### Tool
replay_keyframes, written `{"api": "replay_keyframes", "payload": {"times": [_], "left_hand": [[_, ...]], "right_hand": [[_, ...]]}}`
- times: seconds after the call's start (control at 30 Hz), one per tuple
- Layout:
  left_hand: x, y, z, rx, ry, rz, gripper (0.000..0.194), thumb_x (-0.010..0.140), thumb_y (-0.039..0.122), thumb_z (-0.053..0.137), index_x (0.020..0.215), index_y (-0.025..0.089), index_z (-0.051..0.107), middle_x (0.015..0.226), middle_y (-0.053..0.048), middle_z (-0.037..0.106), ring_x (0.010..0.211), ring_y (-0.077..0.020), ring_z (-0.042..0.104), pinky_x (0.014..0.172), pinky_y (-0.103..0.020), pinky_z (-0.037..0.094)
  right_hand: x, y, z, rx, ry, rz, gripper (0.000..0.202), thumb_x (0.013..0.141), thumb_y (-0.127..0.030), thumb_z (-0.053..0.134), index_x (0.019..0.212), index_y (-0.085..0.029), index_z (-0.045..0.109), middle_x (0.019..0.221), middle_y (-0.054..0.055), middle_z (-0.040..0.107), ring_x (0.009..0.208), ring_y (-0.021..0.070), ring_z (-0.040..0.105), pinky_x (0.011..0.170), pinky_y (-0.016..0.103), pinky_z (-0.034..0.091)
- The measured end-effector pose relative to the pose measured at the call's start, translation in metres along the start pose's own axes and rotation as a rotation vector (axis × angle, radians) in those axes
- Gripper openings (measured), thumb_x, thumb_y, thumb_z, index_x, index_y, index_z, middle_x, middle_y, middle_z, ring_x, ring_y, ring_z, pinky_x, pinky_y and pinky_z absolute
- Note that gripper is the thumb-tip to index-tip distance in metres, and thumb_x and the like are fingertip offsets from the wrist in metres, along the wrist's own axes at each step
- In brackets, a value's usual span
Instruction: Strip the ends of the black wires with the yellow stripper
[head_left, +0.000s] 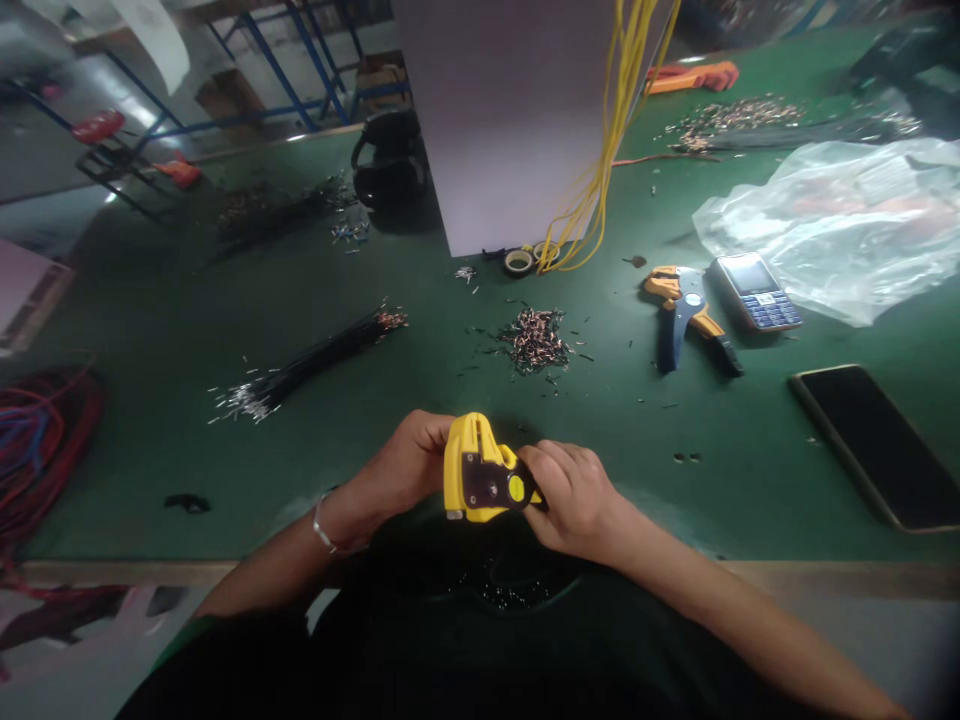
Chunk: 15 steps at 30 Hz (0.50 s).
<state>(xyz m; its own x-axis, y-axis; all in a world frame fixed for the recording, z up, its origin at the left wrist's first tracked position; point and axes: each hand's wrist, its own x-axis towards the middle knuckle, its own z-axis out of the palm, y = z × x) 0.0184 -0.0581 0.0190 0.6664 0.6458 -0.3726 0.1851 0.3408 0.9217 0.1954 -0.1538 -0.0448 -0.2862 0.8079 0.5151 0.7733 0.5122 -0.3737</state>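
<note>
A yellow and black wire stripper [480,470] is held up in front of my body, near the table's front edge. My right hand [574,490] is wrapped round its handles. My left hand [409,465] is closed at the left side of the tool's head, its fingertips partly hidden behind it; what they pinch does not show. Beyond the tool lies a heap of short stripped wire scraps [536,338]. To the left lies a bundle of black wires [315,360], with copper at one end and silvery tips at the other.
A second wire stripper [686,315], a keypad phone [756,290], a smartphone [881,445] and a plastic bag [847,230] lie on the right. Yellow wires [611,140] hang by a pale panel [517,120], near tape rolls [519,262]. Coiled red cable [52,450] sits left.
</note>
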Motion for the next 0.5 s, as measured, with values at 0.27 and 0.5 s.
{"api": "replay_keyframes", "payload": {"times": [0.27,0.5], "left_hand": [[0.000,-0.017,0.001,-0.143,-0.053,0.025,0.024,0.074,0.033,0.077,0.062,0.015,0.067,0.048,0.002,0.062,0.035,-0.0061,0.052,0.034,-0.015,0.043],[-0.004,-0.021,0.008,-0.245,0.035,0.008,0.021,0.078,0.025,0.070,0.060,0.015,0.065,0.039,0.003,0.056,0.029,-0.0043,0.045,0.030,-0.012,0.030]], "right_hand": [[-0.001,-0.001,0.006,0.059,0.041,0.072,0.028,0.071,-0.009,0.044,0.099,-0.015,0.048,0.073,0.007,0.061,0.063,0.0201,0.058,0.056,0.031,0.046],[0.000,-0.003,0.010,0.258,0.010,0.196,0.023,0.073,-0.012,0.046,0.095,-0.017,0.047,0.074,0.006,0.063,0.064,0.0183,0.059,0.058,0.029,0.045]]}}
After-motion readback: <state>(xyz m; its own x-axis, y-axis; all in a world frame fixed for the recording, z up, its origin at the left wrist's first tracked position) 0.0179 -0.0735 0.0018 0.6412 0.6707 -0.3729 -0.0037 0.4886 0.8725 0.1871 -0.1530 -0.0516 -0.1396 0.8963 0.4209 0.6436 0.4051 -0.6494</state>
